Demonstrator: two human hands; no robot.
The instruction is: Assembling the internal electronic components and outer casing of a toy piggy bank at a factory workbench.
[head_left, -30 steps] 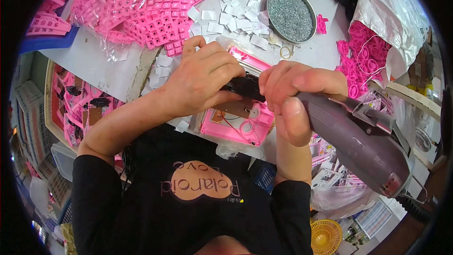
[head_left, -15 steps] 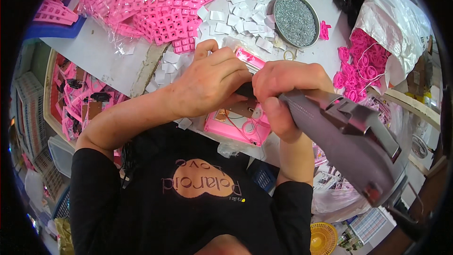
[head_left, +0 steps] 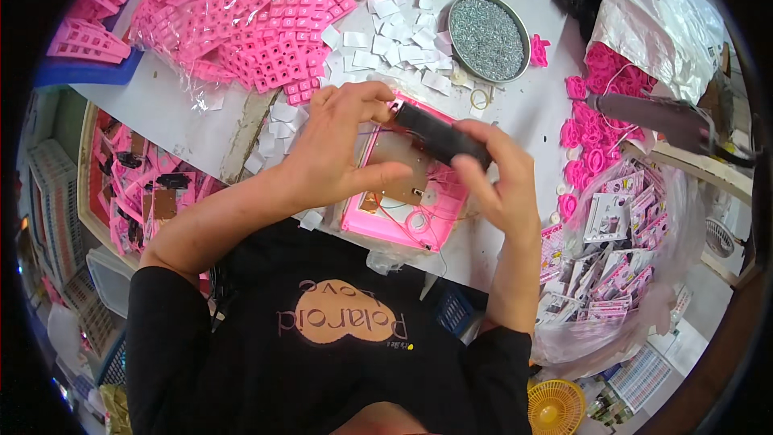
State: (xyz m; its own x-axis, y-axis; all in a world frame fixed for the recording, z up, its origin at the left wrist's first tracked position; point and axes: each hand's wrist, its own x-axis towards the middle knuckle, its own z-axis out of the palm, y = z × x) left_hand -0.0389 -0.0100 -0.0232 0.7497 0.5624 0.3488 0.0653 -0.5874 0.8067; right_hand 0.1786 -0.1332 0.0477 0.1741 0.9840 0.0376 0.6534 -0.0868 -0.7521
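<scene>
One black case (head_left: 435, 135) sits pinched in the right grip (head_left: 509, 181), left grip (head_left: 332, 138) spread.

1. The T-shirt (head_left: 266, 387) is black, its neckline (head_left: 378, 404) rounded.
2. Dark purple lettering (head_left: 346, 320) crosses a peach, heart-like print (head_left: 348, 300).
3. A small yellow mark (head_left: 411, 347) sits beside it.
4. Both short sleeves (head_left: 165, 306) are plain black.

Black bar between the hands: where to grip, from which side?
Probably its lower right end, pinched across the narrow width from the right. The black bar is long and slim, slanting over the pink casing; the right hand has thumb and fingers about that end, the left hand is at the other.
</scene>
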